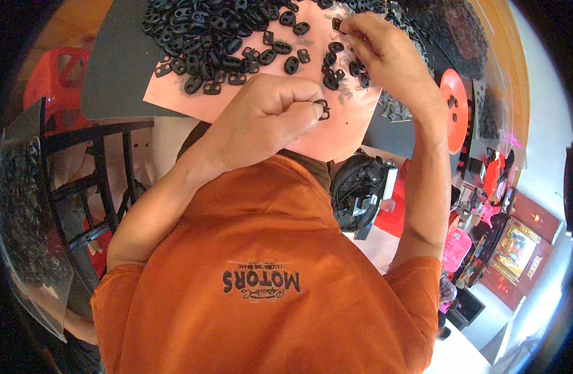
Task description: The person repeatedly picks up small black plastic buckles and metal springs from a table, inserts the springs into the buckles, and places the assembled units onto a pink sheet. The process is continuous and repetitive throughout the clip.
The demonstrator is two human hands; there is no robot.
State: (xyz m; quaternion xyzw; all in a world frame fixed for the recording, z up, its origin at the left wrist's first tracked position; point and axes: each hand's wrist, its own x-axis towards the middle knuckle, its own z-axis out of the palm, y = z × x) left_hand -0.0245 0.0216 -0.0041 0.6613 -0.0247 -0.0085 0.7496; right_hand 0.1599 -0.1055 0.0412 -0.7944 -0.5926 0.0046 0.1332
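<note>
My left hand (264,118) is closed over the near part of a pink sheet (346,134). Between its thumb and forefinger sits a small black cord-lock part (324,110) with two holes. Further off to the right, my right hand (389,53) pinches another small black cord-lock part (337,24) with its fingertips. Beside that hand lie several loose black cord locks (330,59) and thin metal springs (345,93). At the far left of the sheet, black two-hole cord locks are heaped in a large pile (199,31).
The sheet rests on a dark tabletop (121,68). To the right stands an orange-red round dish (453,128) with a few black parts. A mound of springs (395,109) borders the sheet. Below left is a black metal frame (99,168); a red chair (49,78) stands beyond.
</note>
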